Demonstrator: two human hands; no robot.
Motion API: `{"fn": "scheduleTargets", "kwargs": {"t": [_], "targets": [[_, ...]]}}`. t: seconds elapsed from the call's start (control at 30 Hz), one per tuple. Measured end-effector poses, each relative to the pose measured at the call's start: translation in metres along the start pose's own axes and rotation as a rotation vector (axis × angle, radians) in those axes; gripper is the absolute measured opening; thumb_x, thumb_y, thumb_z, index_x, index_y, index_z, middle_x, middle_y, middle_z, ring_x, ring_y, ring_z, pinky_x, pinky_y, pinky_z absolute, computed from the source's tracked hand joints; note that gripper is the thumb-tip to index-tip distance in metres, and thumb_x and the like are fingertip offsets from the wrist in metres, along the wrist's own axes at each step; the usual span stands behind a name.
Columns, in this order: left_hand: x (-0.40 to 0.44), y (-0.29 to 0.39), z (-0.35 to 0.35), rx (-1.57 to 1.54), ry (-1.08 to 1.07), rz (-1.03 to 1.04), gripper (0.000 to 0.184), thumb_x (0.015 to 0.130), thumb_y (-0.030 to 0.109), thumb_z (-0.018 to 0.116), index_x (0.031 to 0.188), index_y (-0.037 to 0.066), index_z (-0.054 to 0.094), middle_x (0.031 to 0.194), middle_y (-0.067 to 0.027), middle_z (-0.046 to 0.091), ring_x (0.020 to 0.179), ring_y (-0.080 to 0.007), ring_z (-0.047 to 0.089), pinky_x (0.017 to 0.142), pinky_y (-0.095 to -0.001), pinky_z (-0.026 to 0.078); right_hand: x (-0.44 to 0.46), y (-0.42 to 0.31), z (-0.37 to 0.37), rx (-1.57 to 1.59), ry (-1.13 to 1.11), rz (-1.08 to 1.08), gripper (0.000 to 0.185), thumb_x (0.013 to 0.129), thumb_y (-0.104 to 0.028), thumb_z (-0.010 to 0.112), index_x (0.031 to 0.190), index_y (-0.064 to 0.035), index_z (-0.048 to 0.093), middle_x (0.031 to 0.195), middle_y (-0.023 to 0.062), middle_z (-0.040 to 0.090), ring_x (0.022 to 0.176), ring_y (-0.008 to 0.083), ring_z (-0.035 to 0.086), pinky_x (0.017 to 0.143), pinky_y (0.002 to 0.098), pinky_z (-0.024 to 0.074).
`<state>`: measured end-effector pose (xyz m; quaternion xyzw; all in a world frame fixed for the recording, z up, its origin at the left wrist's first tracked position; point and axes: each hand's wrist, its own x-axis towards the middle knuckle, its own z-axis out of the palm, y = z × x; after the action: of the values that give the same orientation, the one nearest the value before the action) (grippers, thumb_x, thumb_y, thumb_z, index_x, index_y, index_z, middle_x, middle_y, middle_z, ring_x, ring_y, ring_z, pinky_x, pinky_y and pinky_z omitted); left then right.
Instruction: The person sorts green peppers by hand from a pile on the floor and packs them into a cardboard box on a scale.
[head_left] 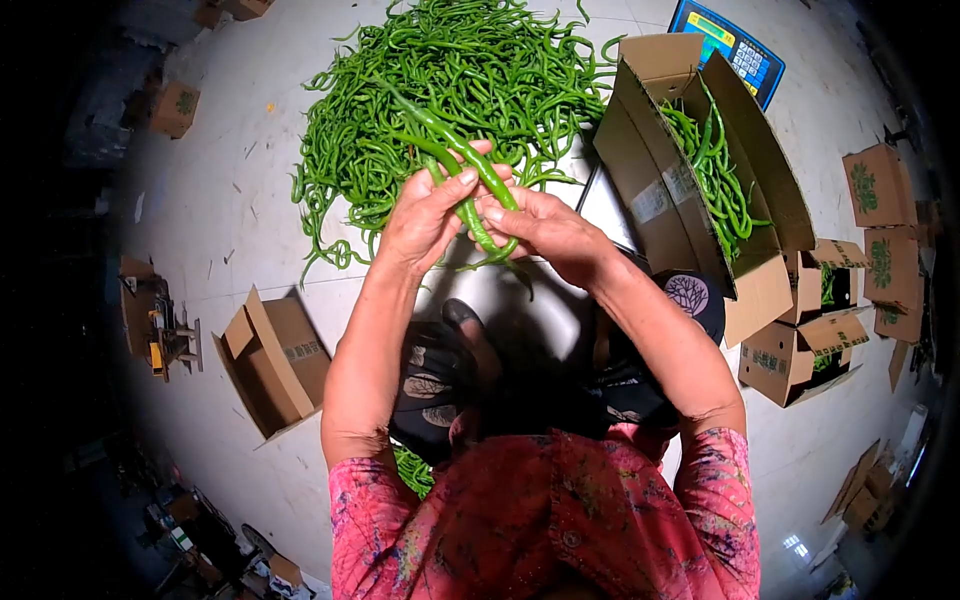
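Long green peppers (460,150) lie across both hands, in front of my body. My left hand (425,212) has its fingers wrapped round them, the thumb pressed on top. Close beside it, my right hand (545,225) grips the lower part of the same peppers, its thumb over them. Their curved ends hang below the fingers. Beyond the hands a large heap of green peppers (400,130) spreads over the pale floor. To the right stands an open cardboard box (650,160) with more green peppers (715,170) inside.
A blue scale display (740,50) stands behind the box. An open carton (275,360) sits at the left. Smaller cartons (785,360) with peppers and stacked boxes (880,185) are at the right. My knees are below the hands.
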<state>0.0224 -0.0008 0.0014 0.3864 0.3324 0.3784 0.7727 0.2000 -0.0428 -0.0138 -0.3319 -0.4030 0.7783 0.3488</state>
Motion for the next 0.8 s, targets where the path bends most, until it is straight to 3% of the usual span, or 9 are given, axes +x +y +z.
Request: {"fn": "scheduleTargets", "kwargs": {"t": [0.13, 0.17, 0.3, 0.33, 0.4, 0.5, 0.6, 0.63, 0.8], "targets": [[0.002, -0.003, -0.002, 0.046, 0.04, -0.005, 0.045, 0.092, 0.015, 0.058, 0.131, -0.002, 0.045, 0.113, -0.017, 0.061, 0.104, -0.0239, 0.06, 0.092, -0.0372, 0.049, -0.007, -0.007, 0.008, -0.016, 0.057, -0.031, 0.03, 0.094, -0.029, 0.054, 0.113, -0.006, 0.057, 0.088, -0.0028, 0.053, 0.081, 0.0084, 0.047, 0.074, 0.0245, 0.0388], [0.003, -0.004, -0.001, 0.111, 0.09, 0.056, 0.041, 0.093, 0.015, 0.057, 0.129, -0.001, 0.046, 0.112, -0.0154, 0.061, 0.101, -0.0219, 0.059, 0.089, -0.0349, 0.049, -0.002, 0.0, 0.006, -0.055, 0.095, -0.13, 0.027, 0.093, -0.028, 0.055, 0.108, -0.0051, 0.058, 0.087, -0.0028, 0.054, 0.081, 0.0086, 0.047, 0.074, 0.0239, 0.0385], [0.009, -0.002, -0.011, 0.162, 0.193, 0.15, 0.039, 0.093, 0.017, 0.057, 0.128, 0.001, 0.048, 0.114, -0.0106, 0.06, 0.098, -0.0177, 0.059, 0.083, -0.0294, 0.049, -0.003, -0.002, 0.0, -0.094, 0.195, -0.122, 0.024, 0.092, -0.026, 0.056, 0.102, -0.0038, 0.059, 0.083, -0.0018, 0.054, 0.078, 0.0094, 0.046, 0.075, 0.0253, 0.0392], [0.007, 0.0, -0.01, 0.187, 0.278, 0.16, 0.04, 0.093, 0.018, 0.058, 0.128, 0.003, 0.048, 0.116, -0.0089, 0.059, 0.098, -0.0167, 0.059, 0.076, -0.0259, 0.047, -0.002, 0.0, -0.002, -0.186, 0.241, -0.145, 0.024, 0.091, -0.025, 0.057, 0.102, -0.0028, 0.059, 0.083, 0.0006, 0.055, 0.077, 0.0116, 0.048, 0.075, 0.0266, 0.0399], [0.006, 0.01, -0.009, 0.214, 0.215, 0.166, 0.041, 0.093, 0.02, 0.059, 0.129, 0.004, 0.048, 0.117, -0.0086, 0.059, 0.102, -0.0158, 0.058, 0.069, -0.0237, 0.045, 0.001, 0.005, -0.007, -0.37, 0.331, -0.19, 0.025, 0.089, -0.022, 0.058, 0.101, -0.001, 0.059, 0.083, 0.0055, 0.056, 0.077, 0.016, 0.052, 0.075, 0.0293, 0.0413], [-0.001, 0.016, 0.009, 0.09, 0.152, 0.149, 0.044, 0.093, 0.022, 0.059, 0.131, 0.003, 0.047, 0.118, -0.0085, 0.058, 0.1, -0.0128, 0.056, 0.064, -0.0216, 0.042, -0.005, 0.006, 0.0, -1.088, 0.54, -0.508, 0.025, 0.084, -0.017, 0.06, 0.101, 0.0006, 0.059, 0.09, 0.0157, 0.057, 0.084, 0.0286, 0.056, 0.077, 0.0371, 0.043], [0.002, 0.013, 0.006, 0.101, 0.124, 0.14, 0.047, 0.092, 0.024, 0.06, 0.132, 0.003, 0.047, 0.119, -0.0081, 0.058, 0.095, -0.0093, 0.052, 0.06, -0.0184, 0.038, -0.009, -0.001, 0.01, -1.314, 0.597, -0.528, 0.024, 0.08, -0.013, 0.061, 0.1, 0.0007, 0.06, 0.098, 0.0199, 0.055, 0.093, 0.0384, 0.054, 0.08, 0.0447, 0.0427], [0.003, 0.014, 0.01, 0.098, 0.166, 0.126, 0.051, 0.089, 0.022, 0.065, 0.132, 0.003, 0.046, 0.118, -0.0071, 0.058, 0.086, -0.0075, 0.051, 0.058, -0.017, 0.036, -0.008, -0.001, 0.011, -1.332, 0.563, -0.467, 0.031, 0.079, -0.008, 0.061, 0.109, 0.0013, 0.058, 0.106, 0.0223, 0.052, 0.096, 0.0394, 0.051, 0.083, 0.0474, 0.0411], [0.011, 0.006, 0.018, 0.11, 0.174, 0.14, 0.059, 0.081, 0.016, 0.074, 0.129, 0.0, 0.045, 0.106, -0.0024, 0.06, 0.08, -0.0048, 0.054, 0.053, -0.0162, 0.033, 0.011, -0.002, 0.006, -1.225, 0.589, -0.673, 0.051, 0.078, -0.001, 0.058, 0.127, 0.0022, 0.043, 0.122, 0.0276, 0.045, 0.111, 0.0426, 0.043, 0.093, 0.0477, 0.037]]}}
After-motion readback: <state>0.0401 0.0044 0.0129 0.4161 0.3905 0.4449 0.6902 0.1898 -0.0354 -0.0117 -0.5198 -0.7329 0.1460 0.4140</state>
